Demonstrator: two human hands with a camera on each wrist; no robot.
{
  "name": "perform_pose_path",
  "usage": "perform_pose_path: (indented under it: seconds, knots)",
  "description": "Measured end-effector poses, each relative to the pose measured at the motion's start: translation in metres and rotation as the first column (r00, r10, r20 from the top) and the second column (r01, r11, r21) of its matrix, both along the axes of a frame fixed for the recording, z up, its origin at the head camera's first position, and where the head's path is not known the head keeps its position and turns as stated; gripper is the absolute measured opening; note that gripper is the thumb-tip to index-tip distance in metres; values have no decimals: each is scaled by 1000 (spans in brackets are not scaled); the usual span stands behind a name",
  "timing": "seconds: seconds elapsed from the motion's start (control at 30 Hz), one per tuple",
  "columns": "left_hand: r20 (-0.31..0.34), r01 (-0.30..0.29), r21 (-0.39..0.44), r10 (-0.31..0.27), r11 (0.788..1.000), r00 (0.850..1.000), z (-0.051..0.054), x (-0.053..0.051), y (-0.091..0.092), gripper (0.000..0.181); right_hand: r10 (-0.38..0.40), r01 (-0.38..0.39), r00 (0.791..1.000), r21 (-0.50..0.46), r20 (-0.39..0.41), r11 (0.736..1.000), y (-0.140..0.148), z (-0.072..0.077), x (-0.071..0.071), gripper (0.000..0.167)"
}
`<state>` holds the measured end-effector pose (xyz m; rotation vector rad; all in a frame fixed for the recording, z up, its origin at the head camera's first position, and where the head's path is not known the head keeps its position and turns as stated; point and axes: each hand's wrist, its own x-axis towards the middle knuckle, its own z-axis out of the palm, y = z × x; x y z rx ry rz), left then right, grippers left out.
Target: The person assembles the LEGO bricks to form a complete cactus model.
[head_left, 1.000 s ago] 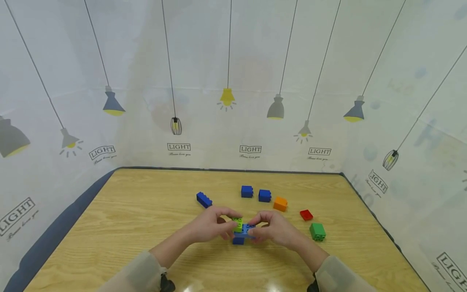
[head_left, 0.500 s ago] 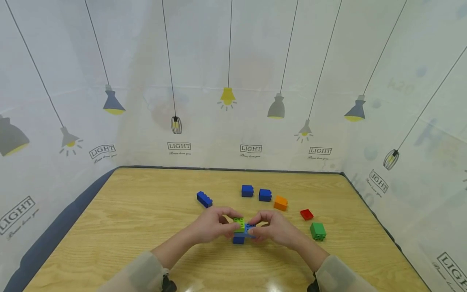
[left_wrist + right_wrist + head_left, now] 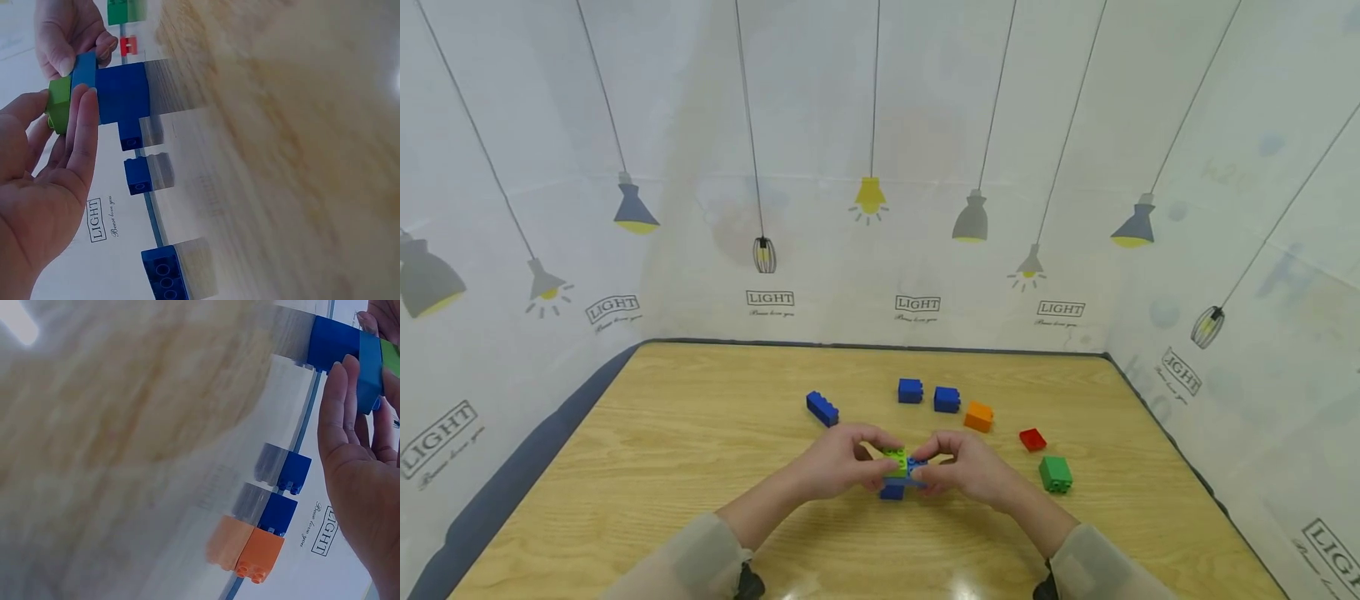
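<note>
A stack of toy building bricks stands at the near middle of the table. Its base is a dark blue brick (image 3: 892,492), also plain in the left wrist view. Across that lies a lighter blue brick (image 3: 85,70), jutting out to the right. On the left part of the lighter one sits a small lime green brick (image 3: 59,103). My left hand (image 3: 841,463) pinches the lime green brick between thumb and fingers. From the other side, my right hand (image 3: 967,468) pinches the lighter blue brick by its right end. Fingers partly cover both upper bricks.
Beyond the hands lie a long blue brick (image 3: 822,408), two dark blue bricks (image 3: 910,391) and an orange brick (image 3: 978,416). Right of the right hand are a flat red piece (image 3: 1032,439) and a green brick (image 3: 1056,473). A printed curtain (image 3: 820,208) encloses the wooden table (image 3: 700,417).
The lime green brick has shifted slightly right and lies flatter on the lighter blue brick, with the left hand still gripping it. My right hand has barely moved.
</note>
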<state>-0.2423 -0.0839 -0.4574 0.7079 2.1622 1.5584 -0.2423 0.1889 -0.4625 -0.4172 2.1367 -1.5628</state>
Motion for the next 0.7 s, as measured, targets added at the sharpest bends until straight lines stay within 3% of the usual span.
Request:
perform_pose_path:
  seconds: [0.47,0.7]
  knots:
    - [98,-1,28,-1,1000,995,-1,-6,4,23,-3,3,1000,-8,-5,1000,4,-3,-2,27]
    - [87,10,57,-15,998,996,-3,-6,1,27,4,-4,1000,-11,-6,1000,2,-2,-1,29]
